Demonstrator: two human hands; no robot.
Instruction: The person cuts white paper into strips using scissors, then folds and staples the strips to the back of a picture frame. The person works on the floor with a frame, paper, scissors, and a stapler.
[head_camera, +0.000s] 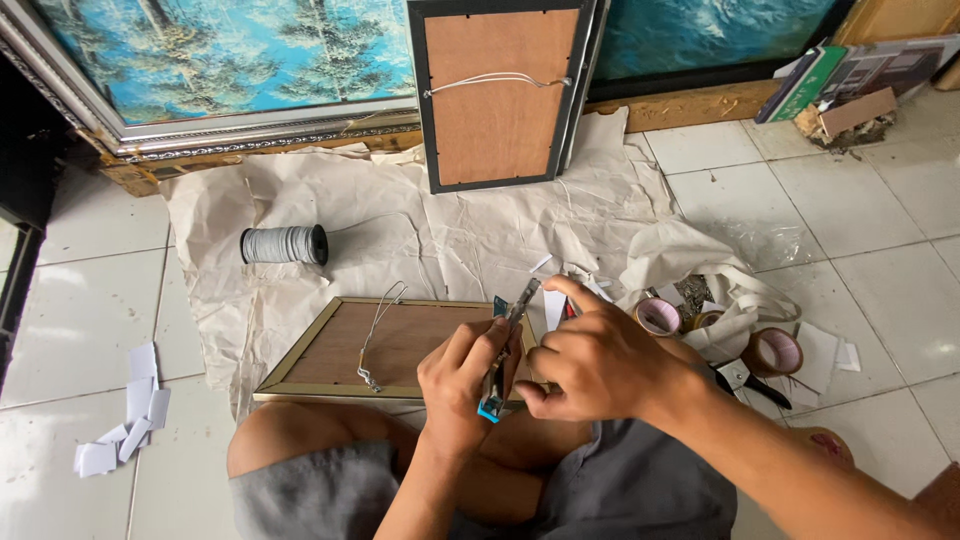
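A small picture frame lies face down in front of my knees, its brown backing up and a thin cord across it. My left hand grips a slim metal tool with a blue end, which looks like pliers or a cutter. My right hand is closed around the same tool from the right, thumb raised near its tip. Both hands hover over the frame's right edge.
Crumpled cream paper covers the tiled floor. A spool of grey cord lies at left. Another frame leans back-out against large paintings. Tape rolls, a cloth bag, black-handled scissors and paper scraps lie around.
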